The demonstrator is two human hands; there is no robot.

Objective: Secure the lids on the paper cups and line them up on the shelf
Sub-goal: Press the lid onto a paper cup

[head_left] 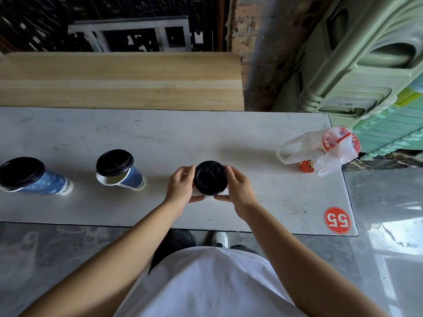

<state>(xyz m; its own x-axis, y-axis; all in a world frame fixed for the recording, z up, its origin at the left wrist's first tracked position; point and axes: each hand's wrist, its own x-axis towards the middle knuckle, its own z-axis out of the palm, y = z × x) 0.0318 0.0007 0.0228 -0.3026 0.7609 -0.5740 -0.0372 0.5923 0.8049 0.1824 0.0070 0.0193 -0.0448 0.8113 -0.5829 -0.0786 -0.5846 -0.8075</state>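
A paper cup with a black lid (pixel 210 177) stands on the white table (pixel 160 138), seen from straight above so its body is hidden. My left hand (pixel 182 188) and my right hand (pixel 238 191) clasp it from both sides, fingers curled round the lid's rim. To the left stand two blue-and-white paper cups with black lids, one at mid-left (pixel 117 170) and one at the far left (pixel 29 177). A light wooden shelf (pixel 119 81) runs behind the table.
A white plastic bag (pixel 325 152) with a red-printed cup and straw lies at the table's right end. A red round "55" sticker (pixel 337 220) marks the near right corner. Pale green plastic crates (pixel 357 65) stand at the right, beyond the table.
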